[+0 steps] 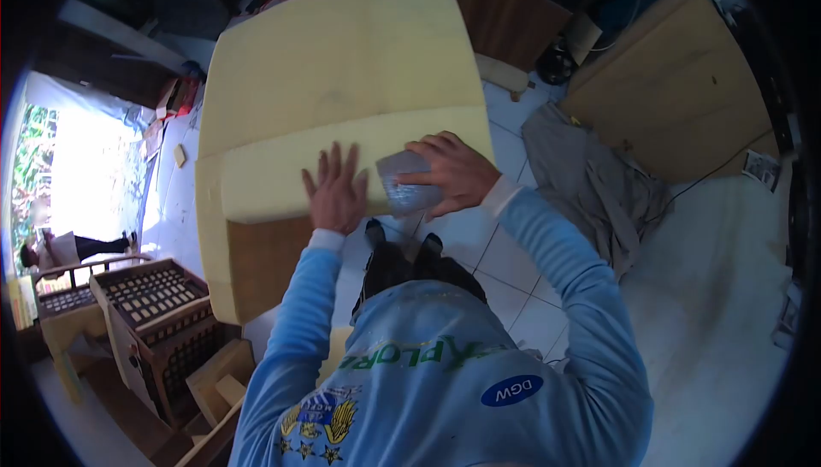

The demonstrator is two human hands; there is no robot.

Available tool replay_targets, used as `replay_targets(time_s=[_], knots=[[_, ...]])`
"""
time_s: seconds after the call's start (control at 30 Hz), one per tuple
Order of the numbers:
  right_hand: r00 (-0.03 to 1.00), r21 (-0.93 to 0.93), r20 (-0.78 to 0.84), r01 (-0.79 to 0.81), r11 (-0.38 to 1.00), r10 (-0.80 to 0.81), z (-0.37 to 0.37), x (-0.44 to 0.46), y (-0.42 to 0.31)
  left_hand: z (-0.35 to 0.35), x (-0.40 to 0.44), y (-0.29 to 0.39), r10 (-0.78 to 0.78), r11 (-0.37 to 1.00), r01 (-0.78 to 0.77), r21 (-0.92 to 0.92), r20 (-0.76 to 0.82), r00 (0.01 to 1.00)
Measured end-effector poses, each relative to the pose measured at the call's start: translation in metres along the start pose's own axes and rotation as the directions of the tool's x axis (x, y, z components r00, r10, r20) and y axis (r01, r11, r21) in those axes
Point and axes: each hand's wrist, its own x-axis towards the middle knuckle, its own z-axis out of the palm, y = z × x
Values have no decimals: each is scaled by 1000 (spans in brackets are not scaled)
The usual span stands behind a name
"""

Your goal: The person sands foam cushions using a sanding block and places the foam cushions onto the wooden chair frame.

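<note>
- Left hand (336,198): palm down, fingers spread apart, gripping nothing; lies on the near strip of the yellow foam (342,48), about midway along its near edge.
- Right hand (451,174): fingers curled round a translucent plastic piece (402,193), looks clamped on it. Piece sits at the near edge, right of the left hand, toward the near-right corner. Bag, cup or sheet: blur, can't tell. Whether it touches the foam: can't tell either.
- Foam: a crease or joint crosses it from left to right edge, setting off the near strip. More yellow padding runs down the left side past the near-left corner.
- Progress, my read: partway. Top is padded nearly edge to edge; a brown panel (269,262) below the near-left corner is bare, and no cover cloth is on the foam. Whether the foam is fixed down: can't tell.
- Around: grey cloth (573,176) heaped on the floor off the right edge, brown board (684,82) beyond it; latticed wooden furniture (150,292) off the near-left corner.
- Writing: shirt (410,313) has green letters, roughly "XPLOR", partly folded; blue oval patch (511,390) reads "DGW"; crest (325,420) with stars, small letters unsure. No label legible on foam or plastic.
</note>
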Motion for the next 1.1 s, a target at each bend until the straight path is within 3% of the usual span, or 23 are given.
replay_targets(time_s=[0.07, 0.13, 0.2, 0.27, 0.3, 0.37, 0.47, 0.53, 0.6, 0.7, 0.73, 0.83, 0.9, 1.0, 1.03, 1.07, 1.1], knots=[[991, -37, 27, -133, 990, 134, -15, -50, 50, -1, -1, -39, -87, 996, 87, 2, -24, 996], [921, 25, 11, -390, 920, 390, -38, -108, 95, -10, -5, -59, -224, 970, 227, 85, -43, 974], [783, -25, -130, -616, 787, 608, -31, -124, 120, -10, -8, -57, -321, 938, 326, 114, -62, 945], [703, 121, -374, -610, 783, 605, -26, -92, 109, 14, 2, -23, -372, 906, 389, 166, -124, 920], [629, 189, -492, -598, 779, 602, -23, -76, 100, 20, 1, -4, -259, 951, 269, 155, -83, 962], [681, 98, -438, -612, 784, 587, 1, -64, 72, 23, -10, 34, 52, 997, -48, 56, -70, 996], [772, 66, -433, -488, 870, 466, 33, -93, 23, 23, -12, 49, 280, 960, -280, 8, 15, 960], [773, -8, -431, -520, 854, 466, 38, -136, 7, 20, -3, 27, 408, 910, -409, 73, 31, 913], [572, 181, -553, -627, 758, 605, 47, -148, -10, 16, 3, 14, 492, 861, -489, 139, 14, 870], [328, 74, -728, -835, 546, 601, 53, -112, -45, 11, 15, 11, 564, 815, -567, 119, 61, 823], [273, 161, -688, -845, 509, 672, 68, -99, -53, 11, 17, 8, 589, 801, -591, 94, 44, 807], [202, 178, -634, -901, 395, 747, 112, -61, -79, -4, 25, -14, 619, 779, -620, 91, 45, 784], [107, 265, -667, -891, 369, 738, 134, -48, -87, -18, 24, -66, 563, 824, -566, 29, 66, 824], [-133, 366, -734, -903, 223, 666, 148, -12, -113, -26, 14, -168, 545, 832, -551, 58, 94, 833], [-207, 406, -732, -898, 171, 649, 160, 3, -126, -29, 16, -205, 532, 847, -531, -35, 78, 843], [-112, 383, -773, -867, 318, 625, 170, 16, -140, -30, 14, -241, 464, 886, -461, -53, 102, 880], [-255, 530, -703, -811, 249, 664, 169, 21, -149, -33, 32, -234, 468, 883, -467, -51, 158, 869]])
